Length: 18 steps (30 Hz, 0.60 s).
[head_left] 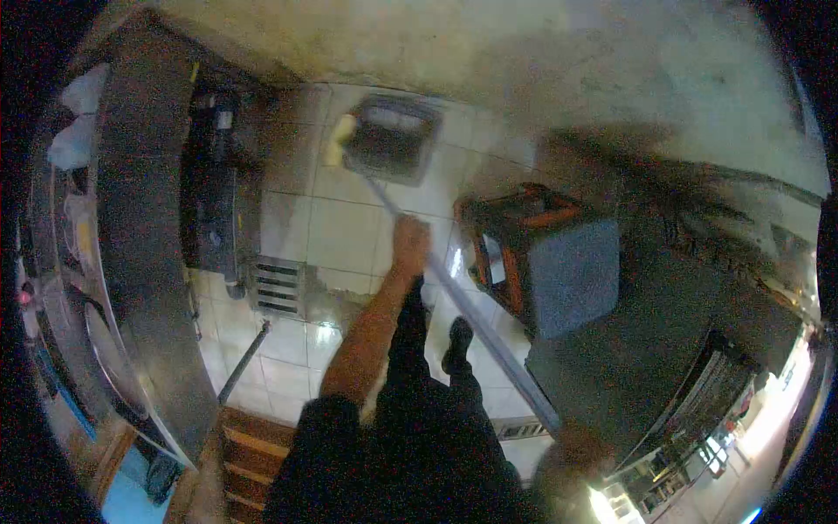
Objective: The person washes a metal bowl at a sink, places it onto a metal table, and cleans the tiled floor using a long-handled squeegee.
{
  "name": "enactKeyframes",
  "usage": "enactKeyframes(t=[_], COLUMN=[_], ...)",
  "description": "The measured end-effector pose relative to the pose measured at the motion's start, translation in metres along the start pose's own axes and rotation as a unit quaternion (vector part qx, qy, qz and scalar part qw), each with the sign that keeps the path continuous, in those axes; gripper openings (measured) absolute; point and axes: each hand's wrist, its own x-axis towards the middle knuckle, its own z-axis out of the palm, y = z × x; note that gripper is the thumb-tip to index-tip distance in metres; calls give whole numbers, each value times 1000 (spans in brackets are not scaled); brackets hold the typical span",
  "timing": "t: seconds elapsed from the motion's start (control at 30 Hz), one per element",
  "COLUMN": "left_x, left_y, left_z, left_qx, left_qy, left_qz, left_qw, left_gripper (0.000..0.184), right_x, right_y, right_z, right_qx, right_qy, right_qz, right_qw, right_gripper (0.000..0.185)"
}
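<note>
A long grey-handled mop runs from lower right up to a yellow head on the tiled floor. The head, somewhat smeared, lies against the left side of a grey square-rimmed item with a dark middle; whether that is a basin or a floor opening I cannot tell. Midway along the pole, my left hand is closed around it. At the pole's upper end, my right hand is closed on it, dim and blurred.
A crate-like stand with orange edges and a grey panel is on the right. Steel counters line the left. A slotted floor drain lies left of my arm, and wooden slats are at lower left.
</note>
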Motion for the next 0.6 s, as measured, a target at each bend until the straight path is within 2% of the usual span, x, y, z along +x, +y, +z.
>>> enactKeyframes(t=[0.03,0.07,0.1,0.13,0.17,0.2,0.23,0.27,0.3,0.33,0.37,0.4,0.43,0.47,0.5,0.53,0.57,0.6], left_x=[0,-6,-6,-9,-11,-4,-4,-1,3,17,35,52,70,90,109,131,134,125], left_y=[34,14,63,88,87,120,139,135,123,121,128,122,117,88,60,15,-19,-37], left_z=[2,46,35,41,69,57,57,80,99,89,73,51,30,17,2,1,-8,-26], left_qx=[112,259,215,67,-8,-42,-40,-75,-110,-56,-3,-13,-15,-34,-47,-5,41,105], left_qy=[-19,-57,-6,27,14,19,81,100,118,164,212,166,118,59,0,29,53,172], left_qz=[37,79,148,122,91,95,123,105,84,102,118,45,-30,-65,-101,-16,61,171], left_qw=[993,961,965,990,996,994,988,987,983,980,970,985,992,996,994,999,996,964], left_gripper=[13,5,6,8,21,19,23,23,23,20,18,19,20,23,25,24,23,20], right_x=[14,29,28,29,31,26,25,25,34,44,59,78,106,132,157,177,191,204], right_y=[37,74,94,108,121,127,128,130,120,107,92,75,54,33,10,-8,-18,-20], right_z=[-27,-54,-60,-61,-62,-52,-34,-15,5,20,26,34,28,19,7,-5,-18,-24], right_qx=[45,90,121,152,181,224,275,351,455,570,683,792,880,928,950,962,971,976], right_qy=[-61,-123,-151,-176,-200,-195,-170,-127,-58,21,102,165,197,205,200,192,183,175], right_qz=[-9,-12,15,44,74,134,197,265,320,357,376,371,337,292,238,192,150,121], right_qw=[997,988,981,972,960,945,925,889,829,740,618,456,270,112,24,-21,-40,-47], right_gripper=[17,20,23,26,29,28,28,28,28,28,28,28,28,28,28,28,27,27])
